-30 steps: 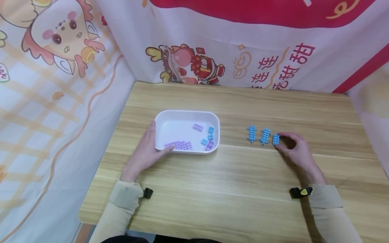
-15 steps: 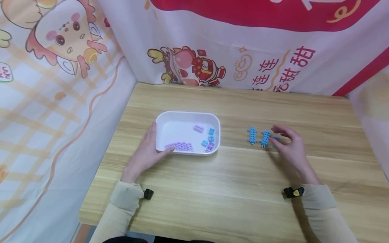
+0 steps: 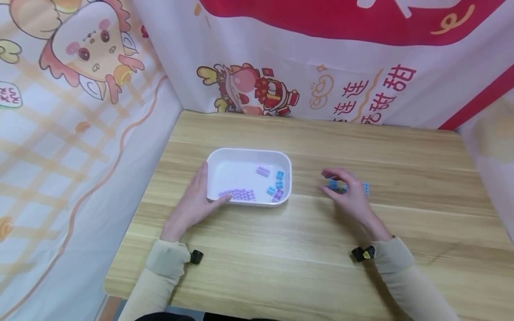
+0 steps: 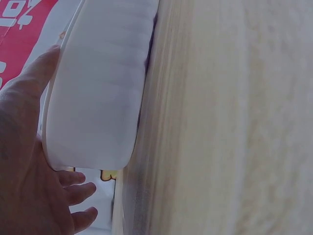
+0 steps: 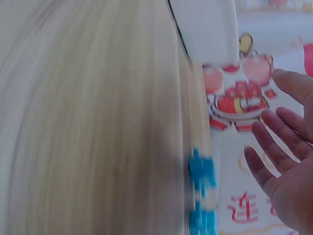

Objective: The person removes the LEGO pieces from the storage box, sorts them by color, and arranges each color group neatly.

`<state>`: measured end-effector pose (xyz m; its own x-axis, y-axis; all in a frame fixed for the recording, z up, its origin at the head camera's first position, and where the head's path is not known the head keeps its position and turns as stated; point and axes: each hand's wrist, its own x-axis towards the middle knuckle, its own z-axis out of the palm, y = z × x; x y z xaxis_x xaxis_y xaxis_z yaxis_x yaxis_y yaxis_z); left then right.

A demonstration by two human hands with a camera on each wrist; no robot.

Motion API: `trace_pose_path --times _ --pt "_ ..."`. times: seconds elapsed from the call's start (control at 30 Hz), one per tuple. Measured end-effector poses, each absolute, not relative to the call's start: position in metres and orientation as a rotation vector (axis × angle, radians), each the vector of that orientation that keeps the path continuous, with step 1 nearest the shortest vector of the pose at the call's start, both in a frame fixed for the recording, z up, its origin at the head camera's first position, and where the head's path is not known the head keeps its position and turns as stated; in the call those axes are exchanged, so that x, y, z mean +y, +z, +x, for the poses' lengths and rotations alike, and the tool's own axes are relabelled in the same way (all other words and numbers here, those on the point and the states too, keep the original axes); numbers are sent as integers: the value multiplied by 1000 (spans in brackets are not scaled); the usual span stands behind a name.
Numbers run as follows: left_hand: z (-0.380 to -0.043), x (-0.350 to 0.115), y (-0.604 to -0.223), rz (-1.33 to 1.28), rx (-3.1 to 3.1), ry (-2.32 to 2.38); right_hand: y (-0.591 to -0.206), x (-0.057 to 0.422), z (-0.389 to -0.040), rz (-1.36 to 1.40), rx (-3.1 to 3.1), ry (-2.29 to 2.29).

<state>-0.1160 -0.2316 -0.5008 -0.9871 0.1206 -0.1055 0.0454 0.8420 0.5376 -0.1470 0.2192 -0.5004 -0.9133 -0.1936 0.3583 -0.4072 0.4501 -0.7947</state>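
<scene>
A white tray (image 3: 249, 150) holds several purple bricks (image 3: 241, 194) along its front and a few blue bricks (image 3: 279, 183) at its right side. My left hand (image 3: 190, 207) grips the tray's near left corner, thumb over the front rim and fingers along the left wall. In the left wrist view, the thumb lies at the rim of the tray (image 4: 98, 88). My right hand (image 3: 355, 200), holding nothing, hovers with parted fingers over the blue toy pieces, partly covering them. One blue brick (image 3: 366, 189) shows right of it; two blue pieces with side pegs (image 5: 202, 171) appear in the right wrist view.
The wooden table (image 3: 257, 249) carries the tray at centre left and the blue row to its right. Printed cloth (image 3: 249, 35) hangs along the back edge, and another patterned cloth (image 3: 92, 147) is at the left.
My right hand has let go of the rightmost blue brick and moved left across the row toward the tray. The left hand stays at the tray. The head view has shifted slightly.
</scene>
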Motion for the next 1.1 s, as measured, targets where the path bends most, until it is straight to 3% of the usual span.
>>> trace_pose_path --times 0.53,1.1 --pt "-114 -231 -502 135 2882 839 -505 154 -157 670 -2554 1496" --pt "-115 -233 -501 131 2885 835 -490 118 -174 864 -2750 1436"
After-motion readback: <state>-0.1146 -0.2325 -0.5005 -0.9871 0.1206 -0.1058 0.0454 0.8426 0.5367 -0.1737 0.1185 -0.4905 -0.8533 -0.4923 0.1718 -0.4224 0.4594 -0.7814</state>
